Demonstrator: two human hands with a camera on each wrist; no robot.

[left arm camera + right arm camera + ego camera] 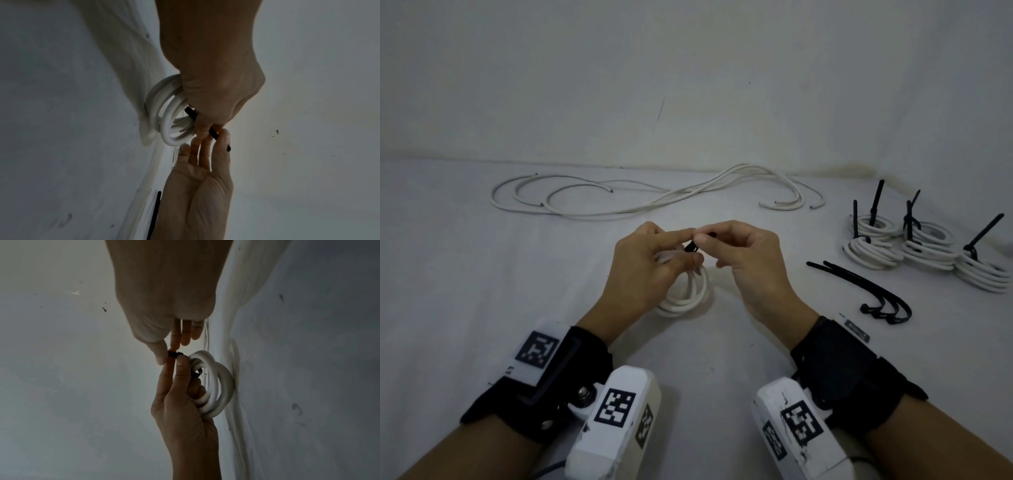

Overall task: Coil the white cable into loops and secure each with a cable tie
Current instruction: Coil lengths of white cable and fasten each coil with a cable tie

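Note:
A small coil of white cable [686,297] stands on edge on the white table, with a black cable tie [691,245] around its top. My left hand [675,250] grips the coil, fingers curled through it, and its thumb and forefinger hold the tie's head. Beside it my right hand [705,240] pinches the tie's tail between thumb and forefinger. The left wrist view shows the coil [164,116], the tie [191,113] and the right hand [205,142] meeting it. In the right wrist view the tie [177,354] sits between both hands' fingertips, next to the coil [216,382].
Several loose white cables [654,197] lie along the back of the table. Several tied coils [914,246] with upright black tie tails sit at the right. Spare black ties [873,294] and a small dark label [856,331] lie in front of them.

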